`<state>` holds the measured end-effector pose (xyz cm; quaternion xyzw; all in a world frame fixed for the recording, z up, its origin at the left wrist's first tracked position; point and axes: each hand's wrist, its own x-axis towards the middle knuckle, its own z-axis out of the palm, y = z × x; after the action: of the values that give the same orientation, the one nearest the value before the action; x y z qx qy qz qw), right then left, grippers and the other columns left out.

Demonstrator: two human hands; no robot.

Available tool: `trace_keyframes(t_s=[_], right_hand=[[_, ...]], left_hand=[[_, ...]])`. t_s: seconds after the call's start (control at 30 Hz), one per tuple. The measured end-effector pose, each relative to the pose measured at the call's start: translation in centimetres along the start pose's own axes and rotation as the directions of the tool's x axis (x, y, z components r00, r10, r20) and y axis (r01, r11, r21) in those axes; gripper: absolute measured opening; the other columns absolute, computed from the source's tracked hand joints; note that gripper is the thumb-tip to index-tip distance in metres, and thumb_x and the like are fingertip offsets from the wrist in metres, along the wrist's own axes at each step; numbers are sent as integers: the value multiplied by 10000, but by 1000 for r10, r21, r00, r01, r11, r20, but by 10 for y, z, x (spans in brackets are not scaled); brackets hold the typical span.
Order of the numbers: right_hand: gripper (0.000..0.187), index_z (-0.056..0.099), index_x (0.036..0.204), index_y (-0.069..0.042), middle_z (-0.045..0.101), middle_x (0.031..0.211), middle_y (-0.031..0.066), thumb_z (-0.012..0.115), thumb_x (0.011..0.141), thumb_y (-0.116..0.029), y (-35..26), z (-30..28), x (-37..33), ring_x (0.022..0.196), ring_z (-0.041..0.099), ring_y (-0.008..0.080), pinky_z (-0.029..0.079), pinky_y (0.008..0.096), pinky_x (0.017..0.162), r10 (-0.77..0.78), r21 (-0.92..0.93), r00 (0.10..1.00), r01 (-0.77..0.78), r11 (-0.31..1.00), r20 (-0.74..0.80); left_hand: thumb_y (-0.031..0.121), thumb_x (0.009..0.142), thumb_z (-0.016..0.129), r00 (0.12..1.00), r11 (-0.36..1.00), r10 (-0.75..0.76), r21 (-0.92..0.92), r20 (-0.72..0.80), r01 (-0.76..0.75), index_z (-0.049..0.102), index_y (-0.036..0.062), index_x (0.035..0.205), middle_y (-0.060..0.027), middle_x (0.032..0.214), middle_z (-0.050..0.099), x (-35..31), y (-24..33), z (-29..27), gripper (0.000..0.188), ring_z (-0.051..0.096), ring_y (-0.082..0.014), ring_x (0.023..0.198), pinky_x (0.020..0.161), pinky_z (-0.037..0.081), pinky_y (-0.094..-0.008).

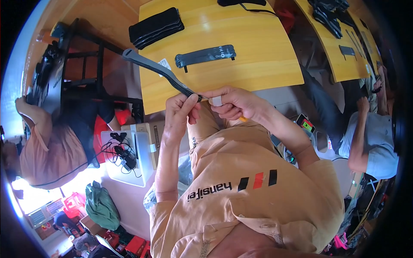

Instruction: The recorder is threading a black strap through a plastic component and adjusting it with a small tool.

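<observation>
A long grey-and-black strap slants up and left over the near left corner of the yellow table, its far end rounded. My left hand pinches the strap's near end between thumb and fingers. Close against it, my right hand is closed around a slim tool with a yellow end; its kind is mostly hidden by the fingers. A white wrap circles one right finger. Beyond both hands, a dark grey band with pale printed marks lies flat on the table.
The yellow table carries a stack of folded black fabric pieces and a white label. To the left stands a white bin with black cables. Co-workers sit at both sides; another table is at right.
</observation>
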<state>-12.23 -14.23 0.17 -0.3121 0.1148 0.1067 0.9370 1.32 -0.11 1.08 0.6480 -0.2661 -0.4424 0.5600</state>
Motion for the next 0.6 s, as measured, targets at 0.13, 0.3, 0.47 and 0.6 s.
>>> trace_keyframes(t_s=[0.13, 0.3, 0.47, 0.6], right_hand=[[511, 384, 1297, -85, 362, 519, -36, 392, 796, 15, 6, -7, 4, 382, 321, 47, 259, 177, 338, -29, -169, 998, 20, 985, -52], [566, 380, 1295, -95, 539, 680, 90, 428, 756, 73, 39, 11, 14, 535, 527, 209, 438, 303, 488, -755, -992, 650, 130, -7, 90], [518, 443, 1245, -107, 611, 879, 153, 505, 752, 38, 38, 22, 9, 665, 588, 333, 478, 376, 601, -718, -976, 687, -210, -53, -109], [537, 435, 1253, -118, 606, 890, 159, 496, 746, 45, 38, 13, 10, 706, 591, 312, 476, 364, 643, -743, -1000, 669, -14, 9, -16]], left_hand=[[231, 864, 528, 1000, 996, 14, -94, 28, -11, 547, 4, 668, -28, 506, 501, 4, -9, 1, 301, 436, -59, 413, 382, 336, -181], [232, 873, 519, 995, 996, 30, 83, -97, -22, 542, 6, 673, -23, 502, 489, 8, -12, 14, 303, 430, -58, 413, 388, 334, -183], [226, 874, 519, 995, 995, 41, 94, -90, -33, 540, 9, 675, -19, 504, 488, 9, -5, 16, 295, 430, -59, 412, 388, 337, -185], [221, 869, 526, 998, 999, -45, -31, -53, 43, 543, 20, 672, -16, 511, 492, 10, -11, 10, 281, 434, -60, 414, 387, 345, -187]])
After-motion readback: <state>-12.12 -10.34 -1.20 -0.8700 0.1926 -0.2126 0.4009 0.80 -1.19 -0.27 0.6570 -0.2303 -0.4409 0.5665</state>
